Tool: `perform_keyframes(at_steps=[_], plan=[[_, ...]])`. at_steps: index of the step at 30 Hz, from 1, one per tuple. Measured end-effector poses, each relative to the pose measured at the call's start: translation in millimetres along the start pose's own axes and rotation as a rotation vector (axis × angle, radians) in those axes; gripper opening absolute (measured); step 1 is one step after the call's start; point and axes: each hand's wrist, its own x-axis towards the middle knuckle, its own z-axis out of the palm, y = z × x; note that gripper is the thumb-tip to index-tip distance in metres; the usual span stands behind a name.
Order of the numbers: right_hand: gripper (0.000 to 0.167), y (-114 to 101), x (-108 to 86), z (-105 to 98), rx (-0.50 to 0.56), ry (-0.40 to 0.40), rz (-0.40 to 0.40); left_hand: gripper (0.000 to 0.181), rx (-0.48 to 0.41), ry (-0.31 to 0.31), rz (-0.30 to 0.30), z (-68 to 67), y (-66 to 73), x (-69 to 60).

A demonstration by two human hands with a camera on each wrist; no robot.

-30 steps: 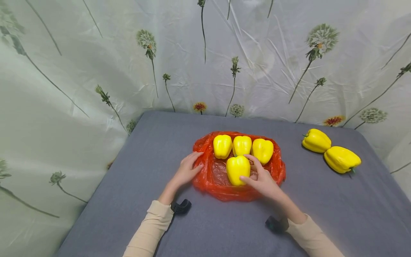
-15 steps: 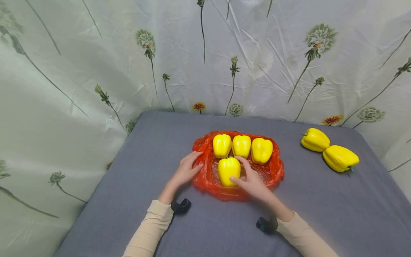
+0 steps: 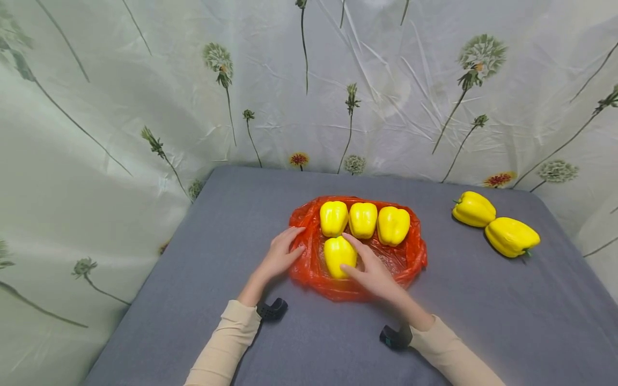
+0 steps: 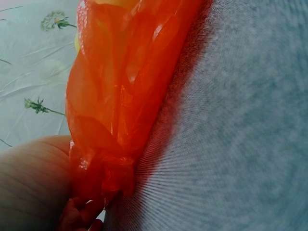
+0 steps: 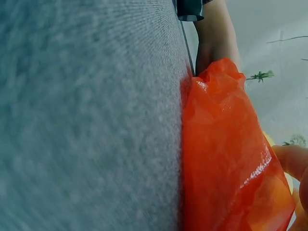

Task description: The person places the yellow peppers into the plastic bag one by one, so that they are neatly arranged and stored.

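Observation:
A red plastic bag [image 3: 309, 273] lies on the grey cloth with its mouth spread wide. Three yellow bell peppers stand in a row along its far side: left pepper [image 3: 333, 219], middle pepper [image 3: 363, 220] and right pepper [image 3: 394, 225]. My right hand [image 3: 373, 272] holds another yellow bell pepper [image 3: 338, 258] in the bag's front left part, thumb and fingers at its right side. At the bag's left edge, my left hand [image 3: 280, 256] touches the crumpled plastic with extended fingers. The left wrist view has its palm [image 4: 36, 173] beside the red film, with fingertips seen through it.
Two more yellow bell peppers lie on the cloth to the right, a far pepper [image 3: 475, 209] and a nearer pepper [image 3: 512, 237]. Behind the grey-covered table [image 3: 232, 214] hangs a pale curtain [image 3: 280, 69] with printed dandelions. Each wrist wears a black strap.
My right hand has moved left with the yellow bell pepper, from the front middle of the bag to its front left. My left hand has stayed at the bag's left edge.

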Motion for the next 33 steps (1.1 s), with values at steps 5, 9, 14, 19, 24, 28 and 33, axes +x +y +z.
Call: perform_keyframes(at_steps=[5,9,14,19,24,28,33], plan=[[0.074,-2.1,-1.0,2.4,0.059,-0.029,0.011,0.05,0.006,-0.017,-0.01,-0.1,-1.2,0.9],[0.076,-3.0,-0.9,4.6,0.104,-0.051,0.007,0.05,0.001,-0.019,-0.012,-0.4,-1.9,1.1],[0.076,-6.0,-1.6,6.7,0.111,-0.065,0.005,0.05,0.001,-0.022,-0.018,-0.8,-1.4,0.8],[0.075,-7.7,-1.3,7.7,0.115,-0.068,0.009,0.05,-0.004,-0.025,-0.024,-1.1,-0.4,0.1],[0.074,-7.5,-0.7,8.2,0.141,-0.075,-0.012,0.05,-0.009,-0.02,-0.019,-1.5,0.5,-0.1],[0.074,-7.3,-0.5,8.2,0.191,-0.098,-0.02,0.05,-0.006,-0.021,-0.014,-1.5,0.2,-0.3],[0.075,-6.0,0.2,8.1,0.246,-0.128,-0.035,0.05,0.005,-0.03,-0.018,-1.0,-1.0,0.1]])
